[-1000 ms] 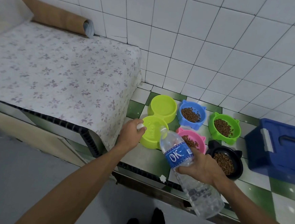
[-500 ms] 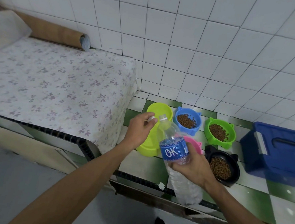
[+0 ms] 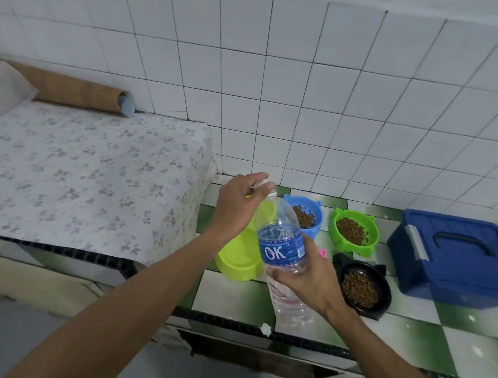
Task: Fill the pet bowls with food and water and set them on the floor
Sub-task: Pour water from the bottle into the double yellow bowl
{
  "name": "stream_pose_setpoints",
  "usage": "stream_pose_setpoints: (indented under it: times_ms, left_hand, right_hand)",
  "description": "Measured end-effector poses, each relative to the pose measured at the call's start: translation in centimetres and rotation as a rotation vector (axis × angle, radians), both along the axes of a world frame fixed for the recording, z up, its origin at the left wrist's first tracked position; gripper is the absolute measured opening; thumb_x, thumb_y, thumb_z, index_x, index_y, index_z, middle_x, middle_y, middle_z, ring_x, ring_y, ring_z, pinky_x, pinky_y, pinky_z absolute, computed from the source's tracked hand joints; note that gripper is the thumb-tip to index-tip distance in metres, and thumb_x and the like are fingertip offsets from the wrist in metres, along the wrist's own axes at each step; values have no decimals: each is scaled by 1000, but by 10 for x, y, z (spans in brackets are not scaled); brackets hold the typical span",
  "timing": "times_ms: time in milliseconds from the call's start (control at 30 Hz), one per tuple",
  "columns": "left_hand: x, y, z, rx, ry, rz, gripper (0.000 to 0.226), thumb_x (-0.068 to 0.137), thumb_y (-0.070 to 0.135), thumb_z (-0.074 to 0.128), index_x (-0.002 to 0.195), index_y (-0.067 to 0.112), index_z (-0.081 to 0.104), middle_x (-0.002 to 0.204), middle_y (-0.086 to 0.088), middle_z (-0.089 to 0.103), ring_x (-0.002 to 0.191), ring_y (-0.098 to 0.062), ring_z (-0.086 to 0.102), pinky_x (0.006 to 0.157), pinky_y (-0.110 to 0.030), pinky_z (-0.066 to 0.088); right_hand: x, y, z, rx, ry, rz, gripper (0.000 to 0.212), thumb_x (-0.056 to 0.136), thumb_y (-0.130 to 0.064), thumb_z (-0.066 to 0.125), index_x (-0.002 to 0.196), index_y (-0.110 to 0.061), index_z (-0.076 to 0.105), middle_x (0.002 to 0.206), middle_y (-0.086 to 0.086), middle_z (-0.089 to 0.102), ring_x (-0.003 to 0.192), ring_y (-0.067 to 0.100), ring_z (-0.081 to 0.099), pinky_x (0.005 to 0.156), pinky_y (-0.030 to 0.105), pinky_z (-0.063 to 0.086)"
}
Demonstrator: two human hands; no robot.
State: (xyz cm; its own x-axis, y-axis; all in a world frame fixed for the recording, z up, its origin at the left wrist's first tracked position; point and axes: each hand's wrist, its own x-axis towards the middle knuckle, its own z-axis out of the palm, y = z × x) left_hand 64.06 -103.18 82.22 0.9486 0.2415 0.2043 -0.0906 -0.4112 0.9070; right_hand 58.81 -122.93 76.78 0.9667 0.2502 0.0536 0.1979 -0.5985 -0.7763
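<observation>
Right hand (image 3: 309, 280) grips bottle (image 3: 280, 245) mid-body, tilted, above worktop (image 3: 227, 294). Left hand (image 3: 235, 208) pinches cap (image 3: 261, 184) at bottle's mouth. Yellow bowl (image 3: 236, 262) just left of bottle. Blue bowl (image 3: 305, 215), green bowl (image 3: 353, 231) and black bowl (image 3: 362, 288), right of bottle, hold kibble.

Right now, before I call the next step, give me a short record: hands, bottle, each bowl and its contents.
left hand: pinches white cap at the bottle's mouth
right hand: grips water bottle, tilted
kibble in: blue bowl, green bowl, black bowl
yellow-green bowls: no kibble; water cannot tell
pink bowl: mostly hidden
blue box: lid on, right of the bowls
</observation>
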Motion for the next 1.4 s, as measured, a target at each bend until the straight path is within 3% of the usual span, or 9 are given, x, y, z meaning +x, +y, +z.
stream_pose_setpoints:
  times_ms: [133, 333, 567, 733, 867, 1033, 1133, 1233, 1400]
  left_hand:
    - [5, -3, 10, 139, 13, -41, 39, 89, 48, 65, 121, 26, 70, 109, 0, 68, 93, -9, 65, 86, -21, 47]
    - [6, -8, 14, 253, -3, -48, 39, 89, 51, 63, 117, 26, 72, 104, -4, 72, 95, -16, 63, 90, -35, 49]
    - [0, -14, 8, 105, 72, -113, 41, 99, 31, 44, 135, 15, 58, 126, 1, 67, 117, -12, 59, 104, -29, 43]
    - [5, -14, 10, 133, 8, -122, 30, 98, 45, 49, 94, 22, 67, 72, 9, 54, 79, -26, 53, 77, -43, 49]
    - [4, -18, 16, 14, 38, -130, 32, 97, 34, 46, 116, 24, 69, 110, 5, 71, 104, -7, 61, 98, -29, 46]
    - [4, -27, 21, 151, -13, -148, 45, 91, 64, 50, 106, 28, 72, 90, 8, 65, 90, -17, 66, 81, -34, 53]
    - [-2, -29, 18, 87, -22, -27, 41, 93, 47, 59, 125, 22, 63, 89, 11, 68, 91, -14, 67, 86, -30, 53]
    - [-8, -38, 22, 118, -25, -53, 32, 100, 25, 49, 128, 16, 63, 118, 1, 69, 107, -11, 64, 98, -28, 48]
    - [-1, -46, 22, 105, -51, -17, 33, 89, 53, 61, 109, 28, 71, 104, -4, 66, 95, -10, 63, 88, -32, 54]
  right_hand:
    - [-1, 1, -2, -30, -27, -11, 88, 63, -59, 84, 137, -37, 41, 108, -28, 63, 95, -7, 59, 75, -1, 37]
    - [-3, 1, -5, 1, -40, -40, 85, 62, -60, 83, 135, -38, 44, 108, -31, 62, 97, -9, 59, 77, -3, 36]
    - [-5, 0, -5, -11, -49, -37, 89, 63, -60, 83, 138, -35, 43, 109, -28, 62, 95, -9, 58, 76, -4, 36]
    - [-6, 0, -5, 28, -31, -44, 86, 63, -56, 85, 136, -35, 45, 108, -29, 64, 94, -19, 56, 77, -4, 38]
    - [-7, 0, -4, 41, -20, -48, 85, 64, -56, 85, 136, -38, 43, 104, -31, 63, 93, -24, 54, 76, -2, 40]
    - [-10, -3, 0, 35, -21, -67, 83, 66, -54, 85, 135, -40, 42, 102, -36, 60, 90, -26, 53, 75, -4, 37]
    - [-9, -4, 3, 17, -30, -92, 82, 66, -57, 83, 134, -42, 41, 100, -35, 61, 89, -15, 57, 77, 9, 43]
    - [-10, -9, 3, -4, -29, -116, 82, 66, -58, 82, 135, -40, 40, 100, -31, 61, 92, -3, 59, 78, 22, 48]
    - [-15, -12, 3, 0, -28, -129, 83, 65, -59, 81, 134, -42, 38, 103, -30, 62, 99, 0, 63, 83, 26, 51]
